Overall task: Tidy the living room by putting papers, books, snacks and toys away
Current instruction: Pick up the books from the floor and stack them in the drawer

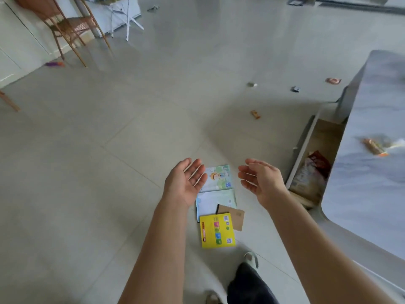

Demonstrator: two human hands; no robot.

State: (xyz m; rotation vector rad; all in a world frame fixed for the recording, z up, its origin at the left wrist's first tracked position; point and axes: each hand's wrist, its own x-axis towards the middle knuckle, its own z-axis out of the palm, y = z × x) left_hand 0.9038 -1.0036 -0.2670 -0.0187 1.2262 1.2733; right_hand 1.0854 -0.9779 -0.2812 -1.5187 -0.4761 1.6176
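Two empty hands: left hand [185, 183], right hand [260, 181] above books [217, 207].

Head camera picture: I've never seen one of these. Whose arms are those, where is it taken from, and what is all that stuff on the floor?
There is no machine here. A person wears a camera on the head, looking down at their own bare arms. The left hand and right hand are open, palms facing each other, with nothing in their grip. Below them on the tiled floor lie a yellow book, two pale picture books and a brown card. Small wrappers are scattered farther off. At right, an open drawer holds snack bags.
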